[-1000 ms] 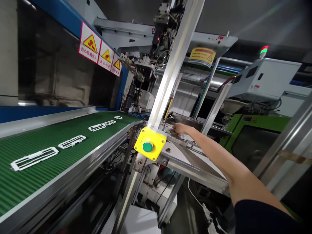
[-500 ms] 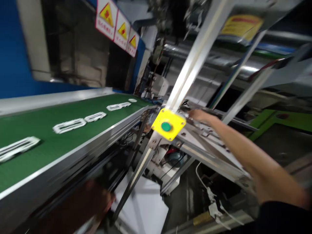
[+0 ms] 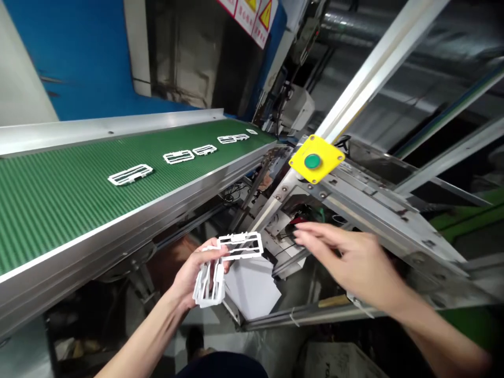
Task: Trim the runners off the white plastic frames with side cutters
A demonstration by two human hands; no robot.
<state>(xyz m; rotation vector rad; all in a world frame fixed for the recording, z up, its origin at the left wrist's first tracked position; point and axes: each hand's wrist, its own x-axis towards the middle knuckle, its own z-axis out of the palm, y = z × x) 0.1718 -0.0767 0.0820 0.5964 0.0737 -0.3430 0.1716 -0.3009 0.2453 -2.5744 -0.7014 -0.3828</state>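
My left hand grips white plastic frames, one pointing right and another hanging down below the fingers. My right hand is raised to the right of them, fingers stretched forward and nothing seen in it. Several similar white frames lie in a row on the green conveyor belt, the nearest one towards the left and a pair farther along.
A yellow box with a green button sits on a slanted metal post. A metal-edged bench stands at the right. The belt's metal rail runs diagonally. A cardboard box is on the floor.
My left hand has come into clear view with white frames in it. My right hand has drawn back from the bench behind the button. The view has shifted, showing more of the belt.
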